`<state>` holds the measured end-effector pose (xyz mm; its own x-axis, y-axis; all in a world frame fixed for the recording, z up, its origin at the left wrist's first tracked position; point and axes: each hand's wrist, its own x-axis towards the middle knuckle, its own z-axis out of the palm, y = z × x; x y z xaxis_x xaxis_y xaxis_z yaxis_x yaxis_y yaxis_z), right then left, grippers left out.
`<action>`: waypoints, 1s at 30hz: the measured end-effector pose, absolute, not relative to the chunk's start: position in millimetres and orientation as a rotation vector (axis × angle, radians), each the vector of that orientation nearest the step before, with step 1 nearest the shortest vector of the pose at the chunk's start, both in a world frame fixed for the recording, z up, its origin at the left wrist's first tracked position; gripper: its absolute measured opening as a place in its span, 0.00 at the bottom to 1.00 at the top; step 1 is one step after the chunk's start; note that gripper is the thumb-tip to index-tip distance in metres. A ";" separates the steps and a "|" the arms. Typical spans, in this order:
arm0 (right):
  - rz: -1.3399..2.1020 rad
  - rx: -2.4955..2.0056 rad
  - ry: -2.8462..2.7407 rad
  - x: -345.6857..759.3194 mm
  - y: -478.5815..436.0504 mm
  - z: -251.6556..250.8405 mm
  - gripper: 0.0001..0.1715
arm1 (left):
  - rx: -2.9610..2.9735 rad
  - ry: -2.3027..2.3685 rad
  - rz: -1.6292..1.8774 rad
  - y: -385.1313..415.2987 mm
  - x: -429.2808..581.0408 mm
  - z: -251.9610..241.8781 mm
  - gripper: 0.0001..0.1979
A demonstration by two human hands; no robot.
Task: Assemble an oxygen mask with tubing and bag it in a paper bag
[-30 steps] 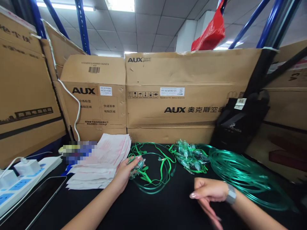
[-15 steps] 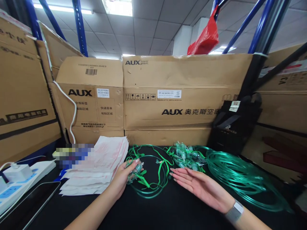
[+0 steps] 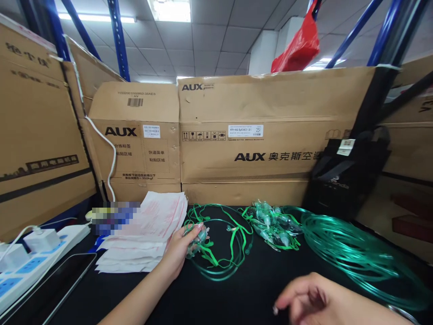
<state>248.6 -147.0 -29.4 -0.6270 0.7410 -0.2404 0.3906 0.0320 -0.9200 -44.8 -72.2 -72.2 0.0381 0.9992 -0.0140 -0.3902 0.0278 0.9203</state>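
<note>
My left hand (image 3: 184, 246) is closed around a clear green oxygen mask (image 3: 202, 239) near the middle of the black table. Its thumb lies over the top, and the fingers partly hide the mask. Green elastic strap (image 3: 232, 241) and thin green tubing (image 3: 219, 276) loop out to the right of this hand and rest on the table. At the lower right, my right hand (image 3: 313, 298) is held with loosely bent fingers, and nothing shows in it. Part of that hand is cut off by the frame edge. Beyond it lies a pile of similar masks (image 3: 270, 223) with green straps.
A large coil of green tubing (image 3: 352, 248) lies at the right. White printed sheets or bags (image 3: 155, 225) are stacked left of my left hand. A power strip (image 3: 30, 266) and a phone (image 3: 50, 289) are at the far left. Cardboard (image 3: 270, 108) walls the back; a black bag (image 3: 341, 180) stands there.
My right hand has drawn back towards me and down to the right, its outstretched fingers now bent. My left hand keeps its hold on the mask. The camera view has shifted slightly.
</note>
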 end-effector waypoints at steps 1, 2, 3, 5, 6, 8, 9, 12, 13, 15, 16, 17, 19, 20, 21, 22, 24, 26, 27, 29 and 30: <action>1.497 -1.107 -2.066 240.8 -142.9 -23.4 0.15 | 0.911 0.896 1.329 -72.7 -43.8 -72.5 0.17; 1.364 -1.085 -2.115 231.8 -137.3 -18.0 0.15 | 0.912 0.898 1.325 -73.0 -42.9 -73.0 0.17; 1.230 -1.075 -2.117 221.9 -130.4 -14.0 0.16 | 0.913 0.900 1.323 -73.1 -42.2 -73.8 0.17; 0.960 -1.074 -2.118 201.2 -113.2 -12.1 0.17 | 0.918 0.908 1.328 -73.1 -41.4 -75.5 0.17; 0.819 -1.051 -2.125 191.0 -103.6 -14.5 0.17 | 0.922 0.912 1.333 -73.2 -41.5 -76.1 0.17; 0.585 -0.973 -2.164 171.7 -84.8 -24.9 0.16 | 0.935 0.916 1.345 -73.4 -42.1 -76.0 0.17; 0.492 -0.935 -2.178 163.1 -76.8 -32.1 0.14 | 0.942 0.917 1.354 -73.5 -42.5 -75.5 0.17; 0.360 -0.885 -2.138 143.6 -64.0 -55.7 0.12 | 0.961 0.922 1.380 -73.2 -42.6 -73.2 0.18; 0.352 -0.880 -2.131 139.6 -64.1 -62.6 0.12 | 0.967 0.922 1.388 -72.7 -42.0 -72.9 0.18; 0.342 -0.861 -2.194 134.8 -69.4 -72.6 0.10 | 0.983 0.914 1.386 -71.4 -39.6 -74.1 0.18; 0.336 -0.848 -2.237 133.6 -73.6 -75.5 0.10 | 0.993 0.907 1.377 -70.7 -37.9 -75.6 0.18; 0.334 -0.837 -2.269 132.8 -77.9 -77.2 0.09 | 1.004 0.900 1.367 -70.2 -36.1 -77.7 0.18; 0.349 -0.832 -2.277 131.1 -85.0 -78.8 0.09 | 1.032 0.894 1.350 -69.9 -32.4 -82.7 0.17; 0.368 -0.838 -2.262 130.0 -87.2 -79.7 0.09 | 1.048 0.895 1.348 -70.1 -30.5 -85.2 0.17; 0.387 -0.841 -2.244 128.8 -88.4 -81.1 0.11 | 1.064 0.896 1.346 -70.6 -28.8 -87.3 0.16; 0.403 -0.839 -2.232 127.6 -88.7 -83.2 0.12 | 1.079 0.897 1.344 -71.2 -27.2 -89.0 0.16; 0.427 -0.826 -2.217 126.0 -87.4 -89.0 0.14 | 1.106 0.897 1.334 -72.4 -24.6 -90.5 0.16; 0.460 -0.828 -2.192 125.9 -85.3 -95.0 0.15 | 1.127 0.901 1.321 -73.2 -23.1 -89.7 0.17; 0.479 -0.841 -2.174 126.3 -84.5 -97.1 0.14 | 1.135 0.905 1.318 -73.4 -22.8 -88.6 0.17; 0.517 -0.872 -2.149 127.6 -83.7 -98.8 0.14 | 1.146 0.923 1.327 -74.0 -22.8 -85.7 0.18; 0.529 -0.884 -2.147 128.2 -83.6 -98.6 0.13 | 1.150 0.935 1.343 -74.5 -23.0 -83.9 0.17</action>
